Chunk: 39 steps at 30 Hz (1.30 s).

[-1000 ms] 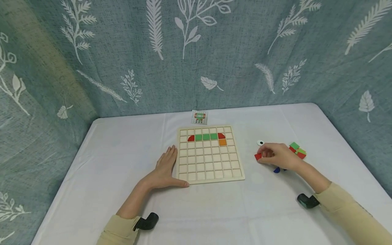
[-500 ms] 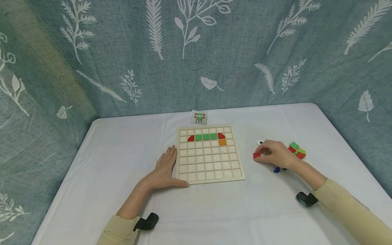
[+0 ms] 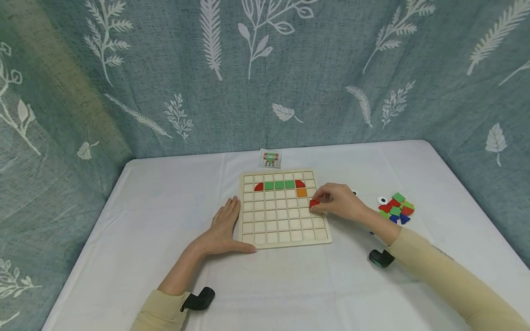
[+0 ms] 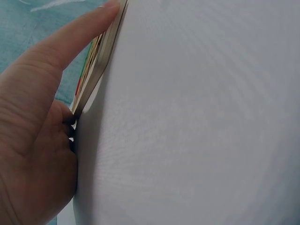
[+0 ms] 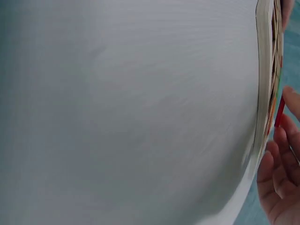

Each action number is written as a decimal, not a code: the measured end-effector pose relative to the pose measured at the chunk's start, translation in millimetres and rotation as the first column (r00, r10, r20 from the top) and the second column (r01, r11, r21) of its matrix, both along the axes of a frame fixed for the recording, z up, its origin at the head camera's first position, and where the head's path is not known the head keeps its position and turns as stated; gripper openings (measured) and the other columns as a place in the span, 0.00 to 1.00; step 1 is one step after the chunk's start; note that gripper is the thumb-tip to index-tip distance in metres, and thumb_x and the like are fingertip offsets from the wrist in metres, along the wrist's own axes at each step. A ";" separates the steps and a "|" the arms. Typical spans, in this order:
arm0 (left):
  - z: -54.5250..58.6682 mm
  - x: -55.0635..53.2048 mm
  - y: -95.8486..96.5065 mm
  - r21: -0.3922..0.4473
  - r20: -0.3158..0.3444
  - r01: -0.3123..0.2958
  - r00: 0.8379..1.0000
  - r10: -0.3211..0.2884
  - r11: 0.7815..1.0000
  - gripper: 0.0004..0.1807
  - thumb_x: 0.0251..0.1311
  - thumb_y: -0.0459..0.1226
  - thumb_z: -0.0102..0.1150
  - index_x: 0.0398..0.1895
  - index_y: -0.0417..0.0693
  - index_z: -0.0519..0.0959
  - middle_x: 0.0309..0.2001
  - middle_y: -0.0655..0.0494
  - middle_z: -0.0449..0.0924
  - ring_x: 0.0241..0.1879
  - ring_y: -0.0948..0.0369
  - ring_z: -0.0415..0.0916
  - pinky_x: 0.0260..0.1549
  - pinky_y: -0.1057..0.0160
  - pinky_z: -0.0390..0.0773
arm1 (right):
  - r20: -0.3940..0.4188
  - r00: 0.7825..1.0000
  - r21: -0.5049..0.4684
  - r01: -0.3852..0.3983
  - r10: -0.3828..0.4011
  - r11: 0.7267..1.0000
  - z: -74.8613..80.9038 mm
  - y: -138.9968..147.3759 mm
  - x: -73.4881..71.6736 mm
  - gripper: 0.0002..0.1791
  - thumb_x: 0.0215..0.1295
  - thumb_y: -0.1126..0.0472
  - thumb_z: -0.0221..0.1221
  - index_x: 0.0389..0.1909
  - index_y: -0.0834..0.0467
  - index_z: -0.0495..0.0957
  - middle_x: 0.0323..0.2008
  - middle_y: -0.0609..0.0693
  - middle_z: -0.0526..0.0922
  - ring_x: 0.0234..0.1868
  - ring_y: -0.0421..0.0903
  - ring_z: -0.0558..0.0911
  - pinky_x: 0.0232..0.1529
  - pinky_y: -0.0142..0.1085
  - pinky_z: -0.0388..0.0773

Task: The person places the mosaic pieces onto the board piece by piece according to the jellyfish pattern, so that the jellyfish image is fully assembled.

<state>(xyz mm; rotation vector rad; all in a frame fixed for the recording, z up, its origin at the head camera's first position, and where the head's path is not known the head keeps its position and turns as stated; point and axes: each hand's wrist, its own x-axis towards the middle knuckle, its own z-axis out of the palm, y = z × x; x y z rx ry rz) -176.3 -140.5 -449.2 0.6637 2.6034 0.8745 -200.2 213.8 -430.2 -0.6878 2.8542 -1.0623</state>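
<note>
A light wooden grid board [image 3: 271, 238] lies mid-table. One of its upper rows holds a red quarter-round tile [image 3: 258, 187], several green square tiles [image 3: 279, 185] and another red quarter-round tile [image 3: 300, 183]; an orange square tile [image 3: 302, 192] sits below the latter. My left hand [image 3: 221, 232] rests flat at the board's left side, thumb on its near left corner [image 4: 112, 5]. Over the board's right edge, my right hand [image 3: 339, 201] pinches a red tile [image 3: 314, 203] between thumb and fingertips; in the right wrist view this red tile [image 5: 280, 111] shows edge-on.
Right of the board lies a loose cluster of red, green and blue tiles [image 3: 395, 211], with a white eye-marked disc [image 3: 382, 200] beside it. A small picture card [image 3: 270, 158] stands behind the board. A patterned curtain [image 3: 232, 115] hangs behind the white table [image 3: 174, 184].
My right hand has carried the red tile leftward from beside the loose pieces to over the board's right edge, uncovering more of the cluster. My left hand has stayed in place.
</note>
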 end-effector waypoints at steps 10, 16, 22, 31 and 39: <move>-0.3 -1.2 2.1 -0.016 0.016 0.008 1.000 -0.008 1.000 0.75 0.40 0.60 0.74 0.75 0.32 0.33 0.77 0.39 0.27 0.75 0.48 0.23 0.71 0.45 0.31 | 0.009 1.000 0.023 -0.009 0.009 1.000 -0.1 -19.7 -11.6 0.11 0.55 0.59 0.72 0.37 0.59 0.84 0.33 0.48 0.81 0.32 0.43 0.76 0.35 0.37 0.75; -1.2 -1.5 2.0 -0.024 -0.002 0.008 1.000 -0.008 1.000 0.75 0.40 0.60 0.74 0.75 0.32 0.33 0.77 0.39 0.28 0.75 0.48 0.24 0.71 0.45 0.32 | 0.024 0.999 -0.015 -0.028 0.029 0.999 1.7 -20.2 -11.1 0.12 0.57 0.62 0.70 0.42 0.60 0.85 0.38 0.50 0.84 0.35 0.44 0.78 0.36 0.36 0.76; 0.3 -0.4 0.9 -0.014 -0.005 0.015 1.000 -0.015 1.000 0.75 0.40 0.59 0.75 0.75 0.31 0.34 0.77 0.38 0.28 0.75 0.47 0.24 0.70 0.44 0.32 | 0.050 0.996 -0.025 -0.066 0.067 0.998 3.0 -20.4 -11.5 0.12 0.60 0.65 0.67 0.45 0.60 0.85 0.41 0.50 0.84 0.38 0.44 0.78 0.38 0.37 0.76; -0.6 -0.3 -0.4 -0.017 -0.003 0.014 1.000 -0.014 1.000 0.74 0.41 0.58 0.75 0.75 0.30 0.33 0.76 0.37 0.28 0.75 0.47 0.24 0.70 0.44 0.32 | 0.058 0.997 -0.047 -0.057 0.060 0.997 2.6 -14.8 -8.4 0.10 0.64 0.64 0.64 0.45 0.58 0.85 0.41 0.50 0.84 0.41 0.46 0.82 0.42 0.39 0.79; -0.2 0.1 -1.6 -0.019 0.002 0.009 1.000 -0.009 1.000 0.74 0.41 0.59 0.75 0.75 0.31 0.33 0.77 0.38 0.28 0.75 0.47 0.24 0.70 0.44 0.32 | 0.069 0.995 -0.053 0.069 -0.065 0.996 8.5 21.3 1.0 0.10 0.69 0.62 0.59 0.47 0.57 0.85 0.44 0.50 0.84 0.44 0.47 0.80 0.43 0.42 0.79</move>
